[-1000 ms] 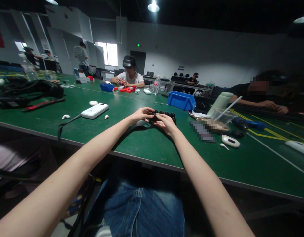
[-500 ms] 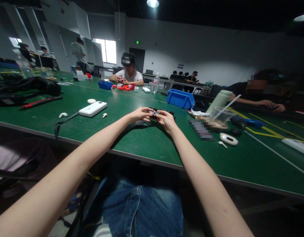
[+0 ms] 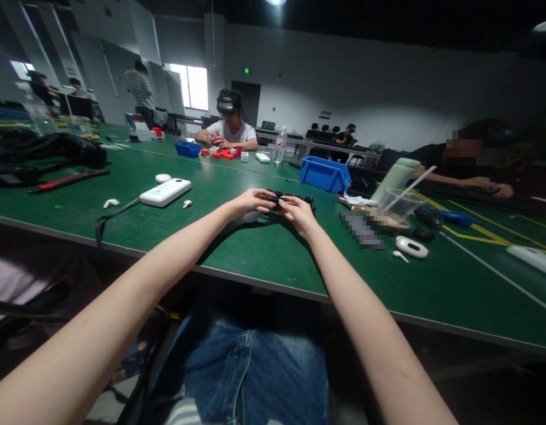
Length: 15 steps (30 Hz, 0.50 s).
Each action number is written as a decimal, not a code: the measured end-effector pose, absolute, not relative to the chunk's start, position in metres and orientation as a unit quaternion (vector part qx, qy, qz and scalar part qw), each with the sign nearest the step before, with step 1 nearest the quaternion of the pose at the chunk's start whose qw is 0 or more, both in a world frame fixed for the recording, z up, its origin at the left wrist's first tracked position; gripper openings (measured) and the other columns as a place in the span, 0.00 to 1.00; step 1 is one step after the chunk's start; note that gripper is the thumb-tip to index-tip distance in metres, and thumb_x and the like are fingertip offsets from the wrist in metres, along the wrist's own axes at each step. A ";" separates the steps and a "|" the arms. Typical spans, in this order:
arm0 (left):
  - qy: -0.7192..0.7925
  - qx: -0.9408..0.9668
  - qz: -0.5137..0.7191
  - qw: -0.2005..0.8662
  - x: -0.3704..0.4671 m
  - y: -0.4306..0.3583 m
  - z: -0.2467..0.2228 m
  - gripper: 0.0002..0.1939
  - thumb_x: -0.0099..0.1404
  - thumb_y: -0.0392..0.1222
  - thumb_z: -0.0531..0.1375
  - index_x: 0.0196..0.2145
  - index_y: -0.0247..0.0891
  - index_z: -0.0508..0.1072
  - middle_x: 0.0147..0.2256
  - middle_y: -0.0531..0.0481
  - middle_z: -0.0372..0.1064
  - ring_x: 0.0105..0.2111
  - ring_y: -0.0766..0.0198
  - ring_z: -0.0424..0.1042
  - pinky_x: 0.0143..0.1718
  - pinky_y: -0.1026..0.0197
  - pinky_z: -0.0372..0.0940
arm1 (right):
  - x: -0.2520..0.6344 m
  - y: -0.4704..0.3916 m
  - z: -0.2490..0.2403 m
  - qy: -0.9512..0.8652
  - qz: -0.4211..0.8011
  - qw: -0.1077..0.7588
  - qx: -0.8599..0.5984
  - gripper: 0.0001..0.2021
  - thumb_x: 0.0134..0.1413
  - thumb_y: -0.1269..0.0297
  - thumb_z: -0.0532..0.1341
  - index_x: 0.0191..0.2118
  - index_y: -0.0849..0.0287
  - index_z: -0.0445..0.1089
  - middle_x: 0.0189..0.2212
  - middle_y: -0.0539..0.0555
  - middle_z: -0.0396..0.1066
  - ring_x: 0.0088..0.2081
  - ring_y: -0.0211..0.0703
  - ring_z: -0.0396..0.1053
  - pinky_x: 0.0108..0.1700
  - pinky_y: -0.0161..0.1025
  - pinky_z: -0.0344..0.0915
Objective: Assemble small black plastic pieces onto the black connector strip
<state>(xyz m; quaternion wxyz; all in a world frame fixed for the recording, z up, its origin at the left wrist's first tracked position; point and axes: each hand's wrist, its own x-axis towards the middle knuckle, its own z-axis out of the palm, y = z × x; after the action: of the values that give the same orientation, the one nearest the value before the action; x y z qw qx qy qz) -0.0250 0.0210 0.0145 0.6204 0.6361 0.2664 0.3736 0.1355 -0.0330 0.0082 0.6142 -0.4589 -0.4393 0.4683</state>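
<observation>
Left hand (image 3: 251,202) and right hand (image 3: 300,216) are near each other, fingers of both closed on a small dark piece (image 3: 275,199) between them. Black parts (image 3: 304,202) lie just beyond, on the green table (image 3: 264,254); the blue bin (image 3: 324,173) stands farther back.

dim room, ceiling lamp (image 3: 275,2) glowing, window (image 3: 191,87) blown out, dark lower corners, slight blur

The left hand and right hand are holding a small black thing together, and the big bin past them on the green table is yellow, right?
Not quite: the big bin is blue, not yellow, as the head view shows. It is past the left hand and right hand on the green table, and they hold a small black thing.
</observation>
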 end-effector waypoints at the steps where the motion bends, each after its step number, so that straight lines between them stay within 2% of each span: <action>1: 0.268 0.636 0.373 0.620 -0.025 0.021 0.015 0.24 0.41 0.34 0.72 0.39 0.31 0.75 0.34 0.46 0.74 0.32 0.65 0.73 0.44 0.55 0.65 | 0.135 -0.034 0.008 -0.442 0.467 0.610 -0.463 0.07 0.45 0.76 0.66 0.31 0.60 0.70 0.25 0.49 0.71 0.26 0.32 0.71 0.38 0.34 0.72; 7: 0.254 0.646 0.409 0.592 -0.026 0.022 0.012 0.26 0.38 0.34 0.72 0.39 0.30 0.74 0.32 0.47 0.74 0.34 0.63 0.73 0.47 0.52 0.63 | 0.134 -0.040 0.011 -0.462 0.481 0.582 -0.465 0.11 0.46 0.74 0.65 0.37 0.59 0.68 0.26 0.49 0.72 0.26 0.36 0.73 0.35 0.38 0.73; 11: 0.235 0.659 0.442 0.562 -0.025 0.025 0.011 0.27 0.36 0.32 0.71 0.38 0.29 0.74 0.34 0.45 0.74 0.37 0.59 0.72 0.48 0.51 0.62 | 0.135 -0.039 0.009 -0.473 0.482 0.587 -0.447 0.14 0.42 0.77 0.65 0.37 0.57 0.68 0.29 0.49 0.73 0.28 0.36 0.73 0.38 0.39 0.73; 15: 0.228 0.667 0.453 0.547 -0.026 0.024 0.013 0.27 0.35 0.31 0.70 0.38 0.30 0.74 0.35 0.45 0.74 0.37 0.60 0.72 0.47 0.51 0.63 | 0.136 -0.036 0.008 -0.473 0.480 0.598 -0.434 0.17 0.39 0.79 0.65 0.37 0.56 0.68 0.33 0.49 0.73 0.33 0.37 0.74 0.41 0.40 0.73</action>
<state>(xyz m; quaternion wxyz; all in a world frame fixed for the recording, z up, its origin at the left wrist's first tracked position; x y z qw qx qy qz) -0.0257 0.0239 0.0126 0.5467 0.6665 0.2279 0.4527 0.1358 -0.0362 0.0077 0.5975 -0.4338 -0.4734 0.4803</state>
